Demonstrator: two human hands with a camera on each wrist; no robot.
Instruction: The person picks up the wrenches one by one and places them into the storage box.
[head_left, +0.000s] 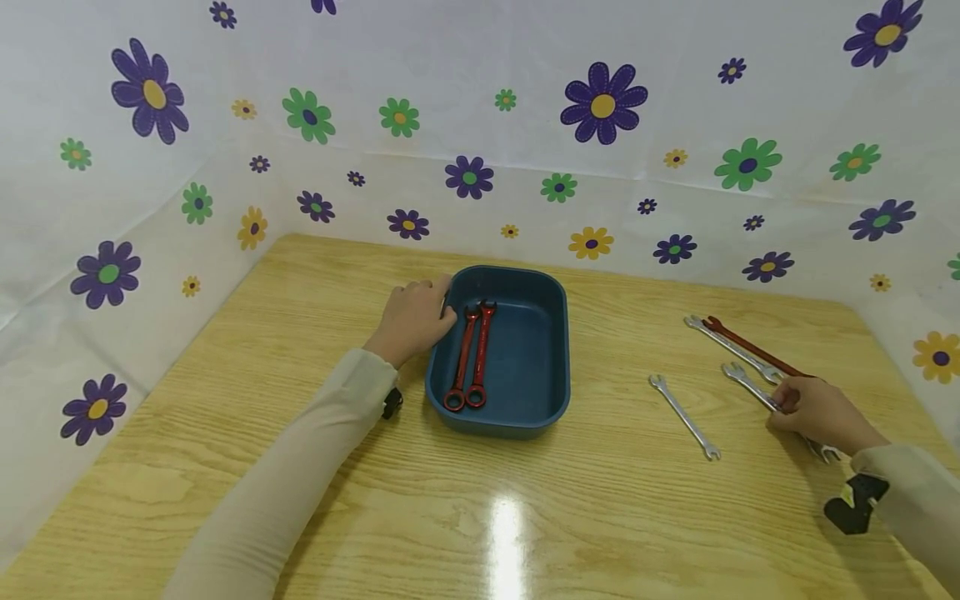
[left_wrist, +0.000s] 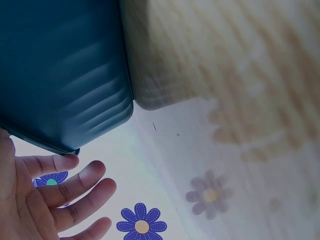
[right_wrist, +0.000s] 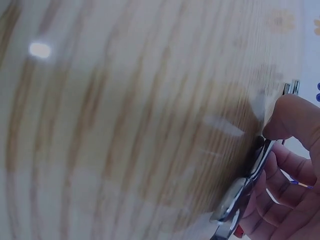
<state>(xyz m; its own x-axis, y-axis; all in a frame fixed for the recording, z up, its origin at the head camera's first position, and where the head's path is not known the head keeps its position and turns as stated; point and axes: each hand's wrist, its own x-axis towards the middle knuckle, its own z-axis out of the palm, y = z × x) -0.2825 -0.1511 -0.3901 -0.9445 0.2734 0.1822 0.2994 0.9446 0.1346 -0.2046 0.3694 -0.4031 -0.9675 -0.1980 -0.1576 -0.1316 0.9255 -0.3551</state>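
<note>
In the head view my left hand [head_left: 414, 321] rests on the left rim of a blue tray [head_left: 557, 408], its thumb at the rim. The left wrist view shows the other fingers loosely extended, with one fingertip [left_wrist: 67, 161] at the tray's rim. Two red combination wrenches [head_left: 481, 354] lie side by side in the tray's left half. On the right, my right hand [head_left: 817, 414] pinches a silver wrench [head_left: 750, 387] between thumb and fingers, low over the table. The hand hides the wrench's middle; part of its shank shows in the right wrist view.
Left of my right hand a silver open-end wrench [head_left: 684, 417] lies on the wooden table [head_left: 600, 517]. Beyond the hand lie another silver wrench [head_left: 731, 346] and a red wrench [head_left: 757, 348], close together. A white flowered cloth [head_left: 450, 75] stands behind and along the sides.
</note>
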